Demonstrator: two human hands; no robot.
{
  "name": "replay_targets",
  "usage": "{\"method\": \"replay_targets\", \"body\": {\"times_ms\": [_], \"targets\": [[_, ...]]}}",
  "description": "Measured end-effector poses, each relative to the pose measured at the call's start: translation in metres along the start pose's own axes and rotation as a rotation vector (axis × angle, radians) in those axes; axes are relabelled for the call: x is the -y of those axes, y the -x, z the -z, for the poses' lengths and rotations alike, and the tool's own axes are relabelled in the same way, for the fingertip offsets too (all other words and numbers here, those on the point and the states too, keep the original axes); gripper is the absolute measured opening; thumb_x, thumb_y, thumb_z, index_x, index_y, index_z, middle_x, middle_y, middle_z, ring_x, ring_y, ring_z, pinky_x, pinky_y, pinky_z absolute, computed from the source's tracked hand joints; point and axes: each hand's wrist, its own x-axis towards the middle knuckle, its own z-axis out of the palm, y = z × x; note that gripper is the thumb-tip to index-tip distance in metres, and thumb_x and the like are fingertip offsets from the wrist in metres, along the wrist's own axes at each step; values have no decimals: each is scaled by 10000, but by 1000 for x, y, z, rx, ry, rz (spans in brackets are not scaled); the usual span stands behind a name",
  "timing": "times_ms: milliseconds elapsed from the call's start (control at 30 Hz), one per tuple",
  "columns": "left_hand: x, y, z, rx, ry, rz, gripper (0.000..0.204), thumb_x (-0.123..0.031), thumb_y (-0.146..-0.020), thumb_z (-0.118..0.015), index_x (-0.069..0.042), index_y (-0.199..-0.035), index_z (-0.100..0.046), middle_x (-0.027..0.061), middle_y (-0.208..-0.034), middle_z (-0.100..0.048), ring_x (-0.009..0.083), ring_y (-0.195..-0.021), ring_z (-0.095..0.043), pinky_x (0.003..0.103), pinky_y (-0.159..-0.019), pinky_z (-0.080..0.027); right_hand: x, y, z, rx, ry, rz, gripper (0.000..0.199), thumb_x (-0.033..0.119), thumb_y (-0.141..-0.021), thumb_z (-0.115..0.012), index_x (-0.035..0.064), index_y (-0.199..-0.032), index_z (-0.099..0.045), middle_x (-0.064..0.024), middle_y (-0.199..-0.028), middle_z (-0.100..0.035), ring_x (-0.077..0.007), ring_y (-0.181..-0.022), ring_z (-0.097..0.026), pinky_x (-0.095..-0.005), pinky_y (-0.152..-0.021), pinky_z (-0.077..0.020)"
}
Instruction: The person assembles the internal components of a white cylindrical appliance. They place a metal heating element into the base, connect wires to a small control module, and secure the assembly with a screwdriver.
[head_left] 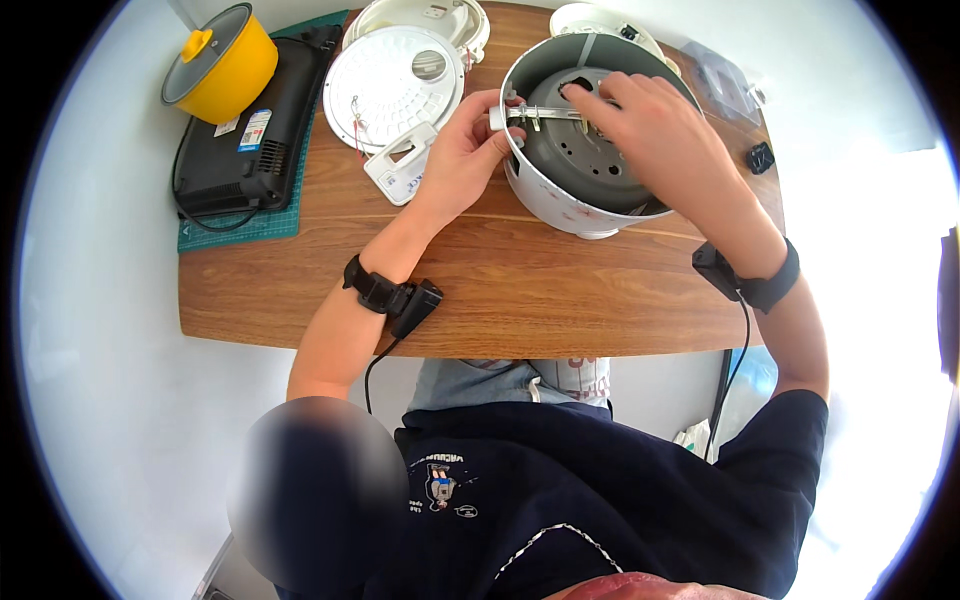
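A white pot-shaped shell (560,200) with a grey inside stands on the wooden table (450,285), toward the far side and a little right of the middle, its open top facing up. The left hand (465,145) is at the shell's left edge, thumb and fingers closed in a narrow grip around the rim. A thin metal bar (548,113) runs from that edge rightward over the opening. The right hand (655,125) reaches over the shell from the right, fingers bent down near the bar's right end — its fingertips are partly hidden, so I cannot tell whether it holds anything. Each wrist wears a black strap with a small black device and a cable.

Left of the shell lies a round white cover (370,75), with a white handle (398,178) at its near edge and a pale ring-shaped part (478,22) just beyond it. Farther left, a yellow pot (232,82) sits on a black appliance (215,165), which rests on a green mat (275,228). To the right are a clear plastic box (722,85) and — nearer — a small black part (760,158).
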Motion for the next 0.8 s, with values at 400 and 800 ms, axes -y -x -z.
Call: {"method": "replay_targets", "body": {"times_ms": [400, 800], "targets": [[4, 2, 7, -14, 32, 77, 425, -91, -1004, -680, -36, -1407, -558, 34, -1248, -654, 126, -987, -654, 286, -882, -552, -11, 18, -10, -181, -391, -194, 216, 104, -891, -726, 94, -1107, -740, -51, -954, -724, -259, -934, -657, -408, -885, -519], [10, 2, 7, -14, 71, 26, 417, -116, -1022, -664, -49, -1416, -548, 22, -1162, -677, 89, -945, -640, 255, -778, -547, -11, 13, -16, -110, -324, -138, 202, 59, -881, -705, 103, -1072, -755, -61, -985, -739, -268, -947, -676, -406, -993, -441]]}}
